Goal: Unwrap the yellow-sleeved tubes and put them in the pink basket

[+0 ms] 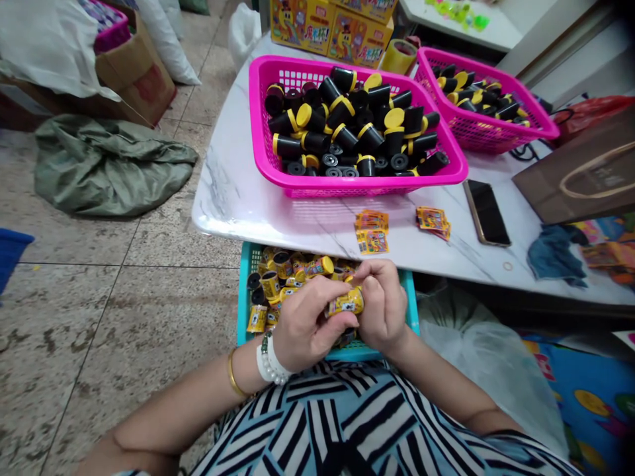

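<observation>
A small canister [346, 303] with a yellow printed label lies tilted between my two hands. My left hand [308, 322] grips its body between thumb and fingers. At the canister's right end my right hand [383, 303] is closed, its fingers curled against that end; what exactly its fingertips pinch is partly hidden. Both hands are over a teal basket [245, 311] at my lap, which holds many yellow-labelled canisters [270, 285]. On the table edge just beyond lie small stacks of orange and yellow printed labels [372, 242], with another stack [432, 219] to the right.
A pink basket [357, 188] of black canisters with yellow lids stands on the marbled table [223, 192]. Behind it are a second pink basket [501, 129], printed boxes [327, 30] and a tape roll [399, 57]. A phone [487, 213] and a paper bag [585, 175] are right.
</observation>
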